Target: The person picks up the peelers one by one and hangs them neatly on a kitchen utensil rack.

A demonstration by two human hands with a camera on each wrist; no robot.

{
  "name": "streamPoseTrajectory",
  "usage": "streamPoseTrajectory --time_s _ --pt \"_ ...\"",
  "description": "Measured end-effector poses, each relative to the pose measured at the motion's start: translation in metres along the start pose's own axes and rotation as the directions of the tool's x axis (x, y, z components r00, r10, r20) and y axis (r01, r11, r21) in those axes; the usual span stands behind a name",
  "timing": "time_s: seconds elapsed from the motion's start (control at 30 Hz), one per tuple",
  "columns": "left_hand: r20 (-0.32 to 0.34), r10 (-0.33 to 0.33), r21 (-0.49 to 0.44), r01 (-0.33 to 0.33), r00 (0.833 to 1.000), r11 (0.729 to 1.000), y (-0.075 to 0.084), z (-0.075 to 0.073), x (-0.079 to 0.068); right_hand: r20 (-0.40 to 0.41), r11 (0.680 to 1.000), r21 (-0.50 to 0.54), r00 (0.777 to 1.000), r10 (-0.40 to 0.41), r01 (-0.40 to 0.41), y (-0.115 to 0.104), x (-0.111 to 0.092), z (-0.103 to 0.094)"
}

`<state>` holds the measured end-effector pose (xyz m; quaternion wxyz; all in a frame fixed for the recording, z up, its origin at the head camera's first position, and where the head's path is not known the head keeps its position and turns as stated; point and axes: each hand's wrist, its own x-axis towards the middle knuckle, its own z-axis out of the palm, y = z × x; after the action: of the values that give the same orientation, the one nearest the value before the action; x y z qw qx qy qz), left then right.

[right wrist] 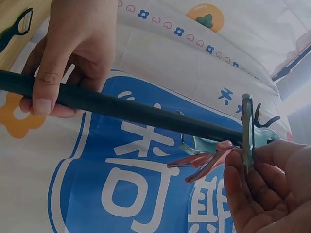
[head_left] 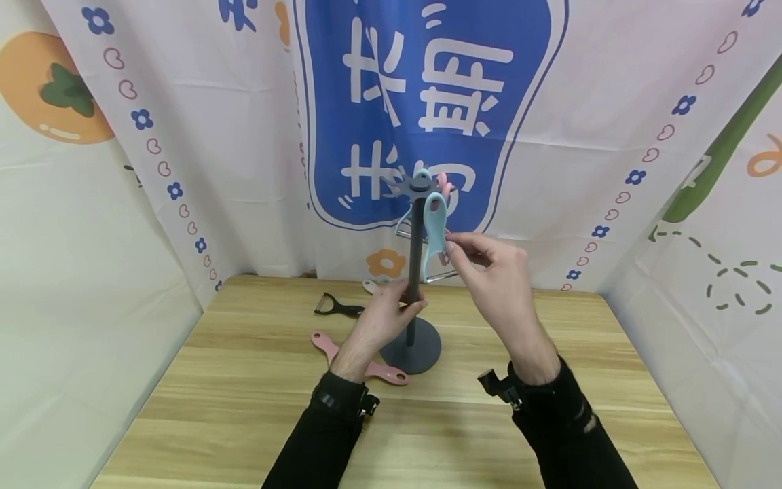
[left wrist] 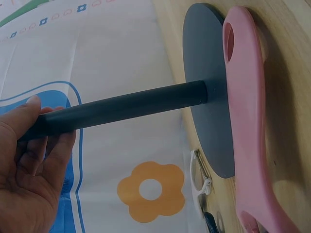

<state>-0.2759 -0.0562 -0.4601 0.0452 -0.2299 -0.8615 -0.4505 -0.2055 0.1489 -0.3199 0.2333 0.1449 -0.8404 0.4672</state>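
Note:
A dark grey stand has a slim upright pole (head_left: 416, 255), a round base (head_left: 427, 350) and a ring of hooks (head_left: 403, 185) on top. My left hand (head_left: 385, 314) grips the pole about midway, thumb and fingers around it in the left wrist view. My right hand (head_left: 497, 272) pinches a light blue peeler (head_left: 435, 221) at the front right of the hook ring, its blade pointing down. Behind it hang pink peelers (right wrist: 209, 160) and another light blue peeler (right wrist: 206, 144), partly hidden.
On the wooden table (head_left: 256, 407), pink handle ends (head_left: 387, 373) lie beside the base; my left wrist hides their middle. Left of the stand lie a black peeler (head_left: 336, 308) and a white peeler (left wrist: 199, 182). A printed cloth (head_left: 269, 170) hangs behind.

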Motion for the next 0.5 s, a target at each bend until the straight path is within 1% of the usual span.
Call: streamPoseTrajectory --time_s 0.13,0.27,0.5 --pt "-0.001 0.008 0.007 -0.008 1.000 1.000 0.000 0.000 0.000 -0.003 1.000 -0.009 1.000 -0.008 0.008 0.002 -0.003 -0.002" --pt "-0.003 0.012 0.005 -0.012 1.000 1.000 0.000 0.000 0.000 -0.034 1.000 -0.019 0.999 -0.009 0.008 0.004 -0.007 -0.005" --pt "0.001 0.012 0.009 -0.012 1.000 1.000 0.000 -0.001 -0.001 -0.072 1.000 0.005 0.997 -0.023 0.023 0.012 -0.013 -0.009"
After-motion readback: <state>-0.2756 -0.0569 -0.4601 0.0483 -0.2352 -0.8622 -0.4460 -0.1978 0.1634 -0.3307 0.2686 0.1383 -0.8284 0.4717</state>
